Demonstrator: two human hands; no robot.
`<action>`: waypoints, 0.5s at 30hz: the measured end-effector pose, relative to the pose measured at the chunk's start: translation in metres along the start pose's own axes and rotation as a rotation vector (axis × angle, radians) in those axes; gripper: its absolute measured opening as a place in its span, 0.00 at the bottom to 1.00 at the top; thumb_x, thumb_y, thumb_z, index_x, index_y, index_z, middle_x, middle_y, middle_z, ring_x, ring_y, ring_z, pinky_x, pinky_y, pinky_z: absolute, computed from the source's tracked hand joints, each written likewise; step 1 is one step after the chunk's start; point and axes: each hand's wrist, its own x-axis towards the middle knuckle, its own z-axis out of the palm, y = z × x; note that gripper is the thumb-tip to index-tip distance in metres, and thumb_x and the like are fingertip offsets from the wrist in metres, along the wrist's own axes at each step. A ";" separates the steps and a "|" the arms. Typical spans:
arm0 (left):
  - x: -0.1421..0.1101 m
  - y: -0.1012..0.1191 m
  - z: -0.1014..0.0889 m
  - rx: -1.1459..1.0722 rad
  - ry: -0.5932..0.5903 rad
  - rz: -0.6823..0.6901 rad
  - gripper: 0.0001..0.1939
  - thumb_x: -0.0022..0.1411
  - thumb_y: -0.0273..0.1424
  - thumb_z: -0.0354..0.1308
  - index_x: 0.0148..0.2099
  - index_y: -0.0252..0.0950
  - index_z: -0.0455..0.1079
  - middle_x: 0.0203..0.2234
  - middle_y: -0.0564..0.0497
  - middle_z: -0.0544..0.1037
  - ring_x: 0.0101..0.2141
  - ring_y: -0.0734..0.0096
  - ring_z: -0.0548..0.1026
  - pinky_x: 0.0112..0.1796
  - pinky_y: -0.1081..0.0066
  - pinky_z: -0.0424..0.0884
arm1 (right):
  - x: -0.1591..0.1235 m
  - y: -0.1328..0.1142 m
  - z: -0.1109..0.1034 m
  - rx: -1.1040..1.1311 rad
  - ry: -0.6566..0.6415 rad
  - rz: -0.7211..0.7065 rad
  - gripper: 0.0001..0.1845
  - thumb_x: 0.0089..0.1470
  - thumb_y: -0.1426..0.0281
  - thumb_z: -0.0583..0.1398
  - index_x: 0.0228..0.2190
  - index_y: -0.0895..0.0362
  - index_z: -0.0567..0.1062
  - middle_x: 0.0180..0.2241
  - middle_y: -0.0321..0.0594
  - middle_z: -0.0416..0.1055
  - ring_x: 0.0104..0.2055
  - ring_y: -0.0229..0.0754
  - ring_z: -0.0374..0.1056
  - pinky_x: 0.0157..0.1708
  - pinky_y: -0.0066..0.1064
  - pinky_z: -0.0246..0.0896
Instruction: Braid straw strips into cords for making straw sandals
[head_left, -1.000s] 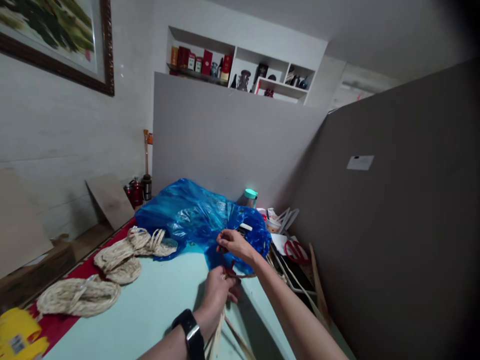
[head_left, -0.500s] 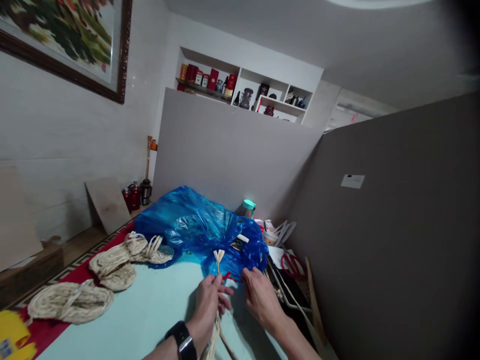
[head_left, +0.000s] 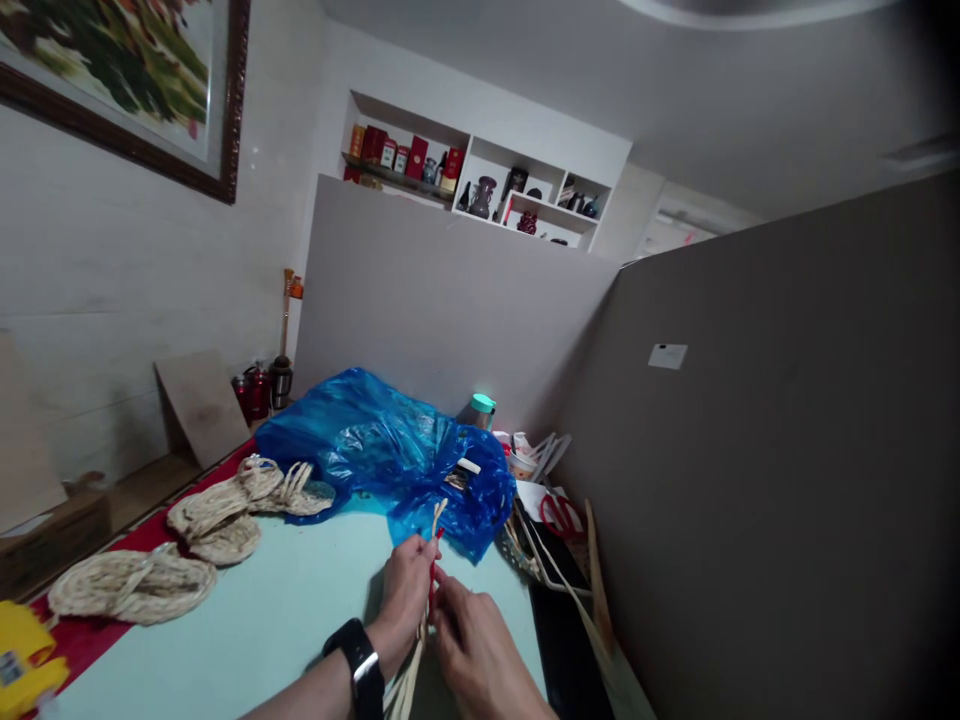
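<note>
My left hand (head_left: 406, 592), with a dark watch on its wrist, is closed around a bundle of pale straw strands (head_left: 405, 685). The strands' folded tip sticks up beyond the fingers, and their loose ends trail down towards me. Along the bundle lies a narrow red strip (head_left: 432, 586), its upper end showing above my left fingertips. My right hand (head_left: 478, 640) is close beside the left, fingers curled and pinching at the lower part of the strip. Its fingertips are partly hidden. Several woven straw sandals (head_left: 135, 588) lie on the left of the pale green tabletop (head_left: 315, 580).
A crumpled blue plastic bag (head_left: 367, 430) covers the back of the table. Red-handled scissors (head_left: 560, 516), a turquoise-lidded bottle (head_left: 482, 408) and a dark tray-like thing are at the right. A yellow object (head_left: 26, 660) sits front left. Grey partitions (head_left: 450, 310) stand behind and right.
My right hand has moved left and nearer to me, up against the left hand. The red strip now runs along the straw bundle instead of out to the right. The view has shifted slightly.
</note>
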 end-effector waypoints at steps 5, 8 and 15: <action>0.001 -0.001 -0.002 0.005 0.005 -0.009 0.13 0.54 0.32 0.59 0.19 0.39 0.65 0.11 0.58 0.62 0.15 0.73 0.61 0.20 0.75 0.53 | -0.001 -0.002 0.004 -0.036 -0.037 -0.001 0.18 0.59 0.73 0.49 0.49 0.62 0.68 0.32 0.46 0.76 0.30 0.45 0.70 0.27 0.30 0.51; -0.001 -0.001 -0.001 -0.040 -0.027 -0.022 0.13 0.53 0.36 0.59 0.20 0.39 0.64 0.10 0.58 0.62 0.14 0.74 0.60 0.19 0.75 0.50 | -0.002 0.000 0.000 -0.152 -0.094 -0.026 0.16 0.56 0.75 0.51 0.46 0.62 0.70 0.32 0.47 0.77 0.31 0.45 0.72 0.26 0.29 0.50; 0.002 -0.004 -0.007 -0.234 -0.195 -0.052 0.15 0.54 0.43 0.57 0.28 0.35 0.67 0.19 0.50 0.76 0.14 0.79 0.63 0.19 0.77 0.56 | 0.009 0.018 0.003 -0.466 -0.168 0.064 0.12 0.51 0.79 0.53 0.33 0.61 0.76 0.30 0.53 0.77 0.28 0.49 0.73 0.23 0.32 0.44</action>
